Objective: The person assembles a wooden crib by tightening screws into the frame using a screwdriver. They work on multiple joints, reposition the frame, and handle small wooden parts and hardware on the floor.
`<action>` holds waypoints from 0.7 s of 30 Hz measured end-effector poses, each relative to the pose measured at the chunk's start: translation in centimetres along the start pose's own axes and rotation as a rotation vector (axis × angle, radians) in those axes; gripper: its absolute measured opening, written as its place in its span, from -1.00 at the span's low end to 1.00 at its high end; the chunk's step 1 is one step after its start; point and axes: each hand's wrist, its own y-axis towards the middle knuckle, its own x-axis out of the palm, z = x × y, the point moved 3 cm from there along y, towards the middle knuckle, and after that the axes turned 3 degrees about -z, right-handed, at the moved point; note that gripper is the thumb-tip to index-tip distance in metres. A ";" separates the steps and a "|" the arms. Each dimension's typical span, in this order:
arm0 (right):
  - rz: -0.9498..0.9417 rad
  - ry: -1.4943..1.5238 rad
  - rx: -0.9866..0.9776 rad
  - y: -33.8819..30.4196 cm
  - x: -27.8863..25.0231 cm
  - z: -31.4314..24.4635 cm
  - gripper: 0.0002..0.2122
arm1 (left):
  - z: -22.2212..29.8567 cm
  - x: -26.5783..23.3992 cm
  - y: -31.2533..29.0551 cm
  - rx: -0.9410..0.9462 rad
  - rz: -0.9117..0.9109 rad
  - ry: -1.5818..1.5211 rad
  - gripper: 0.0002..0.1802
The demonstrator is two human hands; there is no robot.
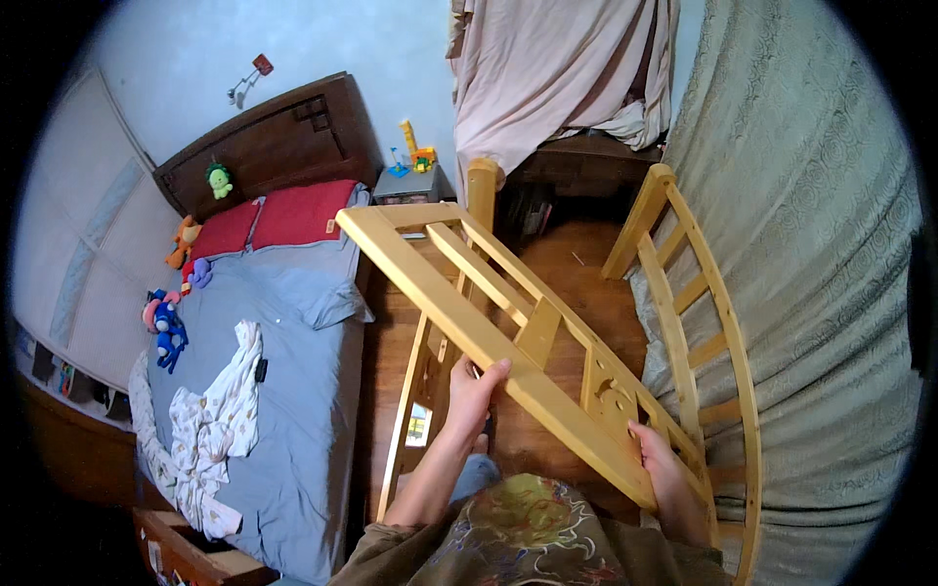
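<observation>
A light yellow wooden bed-end panel (440,308), with rails, slats and a cut-out board, is held tilted in front of my body. My left hand (474,391) grips the near long rail around its middle, fingers under the edge. Toward the rail's right end, my right hand (660,464) is closed on the panel; some of its fingers are hidden behind the wood. Beyond on the right stands a wooden bed side rail (703,322) with crosspieces, joined to a post (640,220). Another wooden post (482,195) rises behind the panel's far end.
A bed (283,391) with grey sheets, red pillows (303,210), soft toys and crumpled clothes (220,420) fills the left. A nightstand (405,186) bears toy pieces. Patterned curtains (801,195) hang close on the right. A cloth-draped dark desk (586,161) stands at the back.
</observation>
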 end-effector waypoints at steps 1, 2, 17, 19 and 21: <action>0.026 -0.013 -0.021 -0.5 0.9 -1.2 -0.66 | 0.0 0.1 2.0 -0.037 -0.048 -0.038 -0.64; -0.011 -0.018 0.043 0.9 0.7 -1.4 -0.66 | 0.2 0.7 4.1 0.041 -0.100 -0.124 -0.58; -0.030 -0.049 -0.139 6.8 1.3 -13.7 -0.61 | 2.1 20.0 24.6 0.074 -0.863 0.035 -0.33; -0.003 -0.040 -0.117 9.6 0.0 -15.0 -0.61 | 1.4 22.6 26.3 0.175 -0.841 0.054 -0.33; 0.021 -0.030 -0.102 12.2 -1.2 -16.4 -0.62 | 2.2 24.8 28.3 0.169 -0.817 0.177 -0.30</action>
